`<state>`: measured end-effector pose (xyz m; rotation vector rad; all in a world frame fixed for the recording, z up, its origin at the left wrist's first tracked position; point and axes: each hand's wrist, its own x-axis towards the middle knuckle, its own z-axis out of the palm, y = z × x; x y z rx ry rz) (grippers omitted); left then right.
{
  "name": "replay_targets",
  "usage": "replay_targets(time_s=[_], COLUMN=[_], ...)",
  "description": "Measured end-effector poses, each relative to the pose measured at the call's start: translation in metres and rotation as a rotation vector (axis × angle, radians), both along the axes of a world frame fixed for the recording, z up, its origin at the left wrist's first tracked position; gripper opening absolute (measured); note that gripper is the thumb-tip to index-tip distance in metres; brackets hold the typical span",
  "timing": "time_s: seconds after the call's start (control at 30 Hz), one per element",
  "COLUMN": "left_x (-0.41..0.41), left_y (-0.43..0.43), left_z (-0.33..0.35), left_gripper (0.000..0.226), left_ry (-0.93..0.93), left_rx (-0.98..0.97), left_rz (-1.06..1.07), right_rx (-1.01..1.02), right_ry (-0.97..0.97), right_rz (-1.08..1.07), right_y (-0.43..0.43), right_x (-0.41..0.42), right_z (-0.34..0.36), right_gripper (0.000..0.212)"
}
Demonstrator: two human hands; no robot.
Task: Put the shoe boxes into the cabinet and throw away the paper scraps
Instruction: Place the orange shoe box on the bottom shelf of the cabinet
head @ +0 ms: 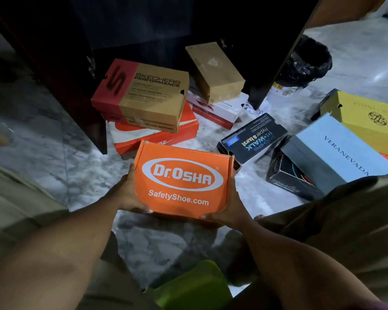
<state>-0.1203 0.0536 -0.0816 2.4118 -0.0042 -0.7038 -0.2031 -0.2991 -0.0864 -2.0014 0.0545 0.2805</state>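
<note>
"Where was the orange box (182, 180)?"

"Held lid-up above the floor (76, 157), just before the open cabinet (143, 23). The left hand (127, 193) clasped its left side and the right hand (231, 206) its right, fingers curled round the near corners. I'd judge that kept it level for sliding in."

"And the others?"

"2 stacks stood at the cabinet's mouth: a Skechers Performance box (143, 95) on a red-and-white box (157, 135), and a plain brown box (215, 72) on a white box (220, 110). A black box (253, 136), a light blue box (341, 153) and a yellow box (367, 117) lay towards the floor's right edge, probably awaiting their turn."

"Scraps?"

"Too blurred to tell. A black-lined bin (307, 61) stood beyond the right door."
</note>
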Motion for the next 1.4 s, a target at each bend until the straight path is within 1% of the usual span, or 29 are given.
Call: replay_targets(time_s=[0.13, 0.23, 0.37, 0.47, 0.53, 0.67, 0.77, 0.83, 0.93, 1.0, 1.07, 1.17, 1.2, 1.23, 1.4], left_x=[0.001, -0.002, -0.010, -0.011, -0.009, -0.002, 0.003, 0.006, 0.010, 0.013, 0.018, 0.025, 0.028, 0.031, 0.044], left_y=[0.001, 0.001, -0.010, -0.012, -0.013, -0.014, -0.019, -0.022, -0.025, -0.026, -0.030, -0.034, -0.035, -0.036, -0.044], left_z=[-0.006, -0.005, 0.024, 0.043, 0.056, 0.084, 0.106, 0.121, 0.144, 0.159, 0.176, 0.200, 0.208, 0.216, 0.263], left_gripper=[0.179, 0.180, 0.162, 0.146, 0.137, 0.130, 0.119, 0.110, 0.098, 0.092, 0.090, 0.094, 0.097, 0.099, 0.105], left_ry=[0.014, 0.008, -0.008, -0.014, -0.019, -0.046, -0.087, -0.140, -0.224, -0.267, -0.288, -0.348, -0.369, -0.387, -0.508], left_rx=[-0.005, -0.024, -0.059, -0.031, -0.005, 0.006, -0.034, -0.060, -0.091, -0.114, -0.133, -0.154, -0.155, -0.160, -0.192], left_rz=[-0.008, -0.008, -0.003, 0.022, 0.036, 0.062, 0.075, 0.089, 0.138, 0.168, 0.183, 0.188, 0.186, 0.184, 0.157], right_rx=[0.034, 0.032, 0.007, 0.025, 0.044, 0.018, 0.032, 0.073, 0.098, 0.129, 0.113, 0.054, 0.034, 0.032, 0.047], right_ry=[-0.023, -0.062, -0.010, 0.002, 0.035, 0.081, 0.102, 0.104, 0.115, 0.132, 0.126, 0.043, 0.016, -0.007, -0.129], right_rz=[0.088, 0.139, 0.108, 0.092, 0.042, 0.002, -0.040, -0.094, -0.125, -0.139, -0.130, -0.137, -0.145, -0.150, -0.181], right_y=[0.000, -0.002, -0.007, -0.009, -0.012, -0.020, -0.022, -0.024, -0.030, -0.035, -0.039, -0.043, -0.046, -0.048, -0.052], right_x=[0.002, 0.001, 0.001, 0.005, 0.009, 0.025, 0.035, 0.038, 0.050, 0.060, 0.069, 0.078, 0.081, 0.083, 0.092], right_z=[0.005, 0.000, 0.011, 0.027, 0.042, 0.065, 0.086, 0.102, 0.131, 0.153, 0.179, 0.215, 0.224, 0.234, 0.271], right_gripper=[0.137, 0.135, 0.137, 0.123, 0.119, 0.103, 0.097, 0.087, 0.082, 0.076, 0.073, 0.055, 0.056, 0.064, 0.120])
